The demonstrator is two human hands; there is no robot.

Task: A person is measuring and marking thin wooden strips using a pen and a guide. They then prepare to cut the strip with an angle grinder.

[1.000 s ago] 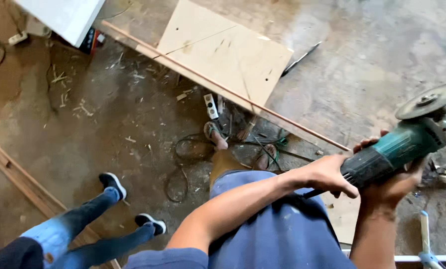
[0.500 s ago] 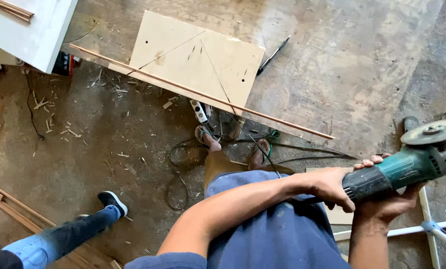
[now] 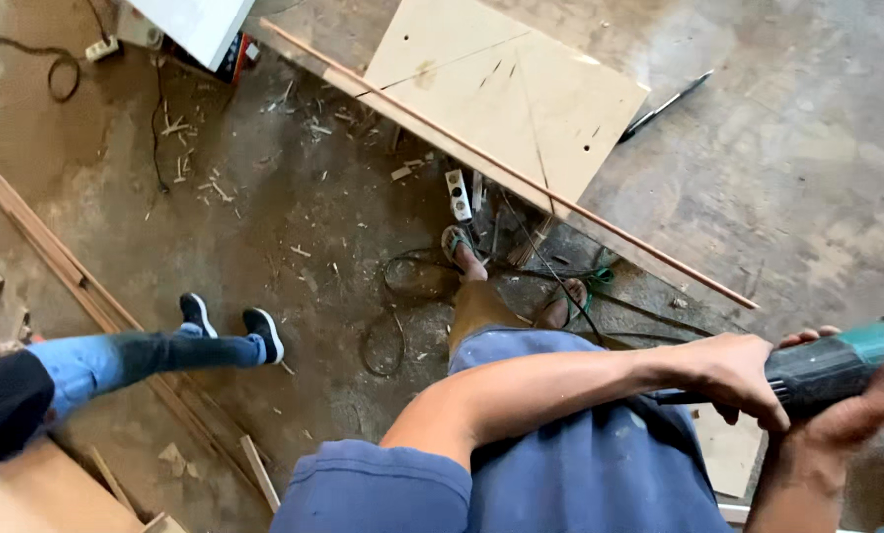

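Observation:
Both my hands grip a teal and black angle grinder (image 3: 842,363) at the right edge of the head view. My left hand (image 3: 733,380) reaches across my body and wraps the black rear of the grinder body from above. Just to the right, my right hand (image 3: 856,417) holds the body from below and looks blurred. The grinder's disc end lies outside the frame. Below the tool are my blue shirt and my sandalled feet (image 3: 461,252) on the concrete floor.
A pale plywood board (image 3: 521,89) lies on the floor ahead with a long thin wooden strip (image 3: 501,163) along its near edge. Tangled cables (image 3: 392,316) and a power strip (image 3: 457,194) lie by my feet. Another person's legs (image 3: 155,350) in jeans stand at left, near wooden slats (image 3: 57,257).
The grinder has shifted to the right edge of the view and its disc has gone out of frame. The view has swung, and the other person's feet now stand together at the left.

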